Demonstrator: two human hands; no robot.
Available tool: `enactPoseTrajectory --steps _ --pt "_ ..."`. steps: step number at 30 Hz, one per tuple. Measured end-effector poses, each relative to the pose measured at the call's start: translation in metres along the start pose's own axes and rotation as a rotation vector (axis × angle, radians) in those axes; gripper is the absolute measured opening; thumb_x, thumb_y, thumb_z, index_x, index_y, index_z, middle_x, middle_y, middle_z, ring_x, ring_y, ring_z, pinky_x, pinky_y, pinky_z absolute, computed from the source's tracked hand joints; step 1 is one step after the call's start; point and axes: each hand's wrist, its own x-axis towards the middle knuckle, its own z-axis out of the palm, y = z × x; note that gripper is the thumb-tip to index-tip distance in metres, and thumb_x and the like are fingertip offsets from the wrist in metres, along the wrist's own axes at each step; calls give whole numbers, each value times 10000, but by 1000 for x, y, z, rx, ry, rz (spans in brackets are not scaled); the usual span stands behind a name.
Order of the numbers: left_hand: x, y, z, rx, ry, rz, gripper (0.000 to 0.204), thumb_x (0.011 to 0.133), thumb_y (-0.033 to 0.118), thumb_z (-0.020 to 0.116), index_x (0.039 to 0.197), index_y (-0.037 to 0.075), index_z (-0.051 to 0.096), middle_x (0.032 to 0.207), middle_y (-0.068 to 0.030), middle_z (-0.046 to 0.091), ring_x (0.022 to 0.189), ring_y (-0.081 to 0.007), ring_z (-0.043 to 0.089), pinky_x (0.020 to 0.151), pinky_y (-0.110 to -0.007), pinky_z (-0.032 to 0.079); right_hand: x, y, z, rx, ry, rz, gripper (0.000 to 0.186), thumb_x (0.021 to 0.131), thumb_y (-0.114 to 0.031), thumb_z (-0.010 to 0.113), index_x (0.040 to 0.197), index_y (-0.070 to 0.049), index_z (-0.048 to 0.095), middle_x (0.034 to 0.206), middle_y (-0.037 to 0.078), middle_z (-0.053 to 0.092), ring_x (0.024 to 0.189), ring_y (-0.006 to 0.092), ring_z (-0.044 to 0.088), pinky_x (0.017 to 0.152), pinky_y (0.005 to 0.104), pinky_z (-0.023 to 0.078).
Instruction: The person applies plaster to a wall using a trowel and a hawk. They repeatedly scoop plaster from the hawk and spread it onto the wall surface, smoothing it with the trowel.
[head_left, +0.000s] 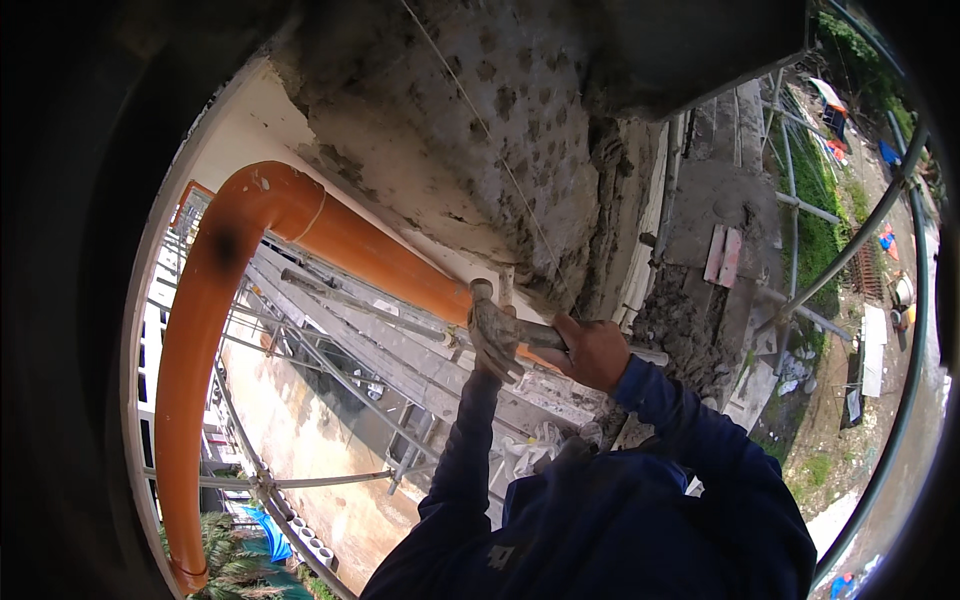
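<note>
My right hand (597, 352) is wrapped around the handle of a claw hammer (483, 300), thumb along the grip. The hammer's head points up and left, close to a rough mortared wall (490, 120). Just behind the head is my left hand (484, 364), mostly covered by the hammer, so its fingers cannot be made out. A short, pale upright piece (507, 284) stands beside the hammer head at the wall's lower edge; whether my left hand touches it is unclear. A thin string (490, 130) runs down across the wall toward this spot.
A thick orange pipe (370, 250) bends along the left side, passing close to my hands. Below are scaffold planks (400, 355) and metal tubes (320, 355), with ground far beneath. A mortar-strewn ledge (690, 320) lies right; more scaffold tubing (850, 245) rises beyond it.
</note>
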Motion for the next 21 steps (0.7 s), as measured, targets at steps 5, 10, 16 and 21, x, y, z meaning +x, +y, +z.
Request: enactPoseTrajectory --steps 5,10,16,21 --pt "7 8 1 55 -37 64 538 1024 418 447 657 30 505 560 -36 469 520 -167 449 492 -374 335 -8 -37 -6 154 71 -19 468 869 -506 653 897 -47 564 612 133 611 546 332 642 508 426 503" --pt "-1 40 -9 14 -136 -69 517 1020 411 470 676 29 525 568 -26 464 535 -126 455 467 -360 338 7 -30 -20 106 105 -229 470 841 -483 700 897 -36 569 617 141 599 547 326 637 505 416 493" --pt "-1 24 5 225 41 308 497 1002 428 489 724 25 573 600 -65 520 575 -145 535 524 -334 439 -16 -10 10 83 70 80 437 862 -459 688 897 -42 560 574 126 577 557 325 646 513 432 499" --pt "5 45 -14 145 -217 -167 519 1013 461 447 741 40 581 615 -60 531 571 -153 523 536 -324 438 0 -32 -6 209 196 -283 484 820 -492 721 901 -38 574 585 135 583 544 340 633 505 421 494"
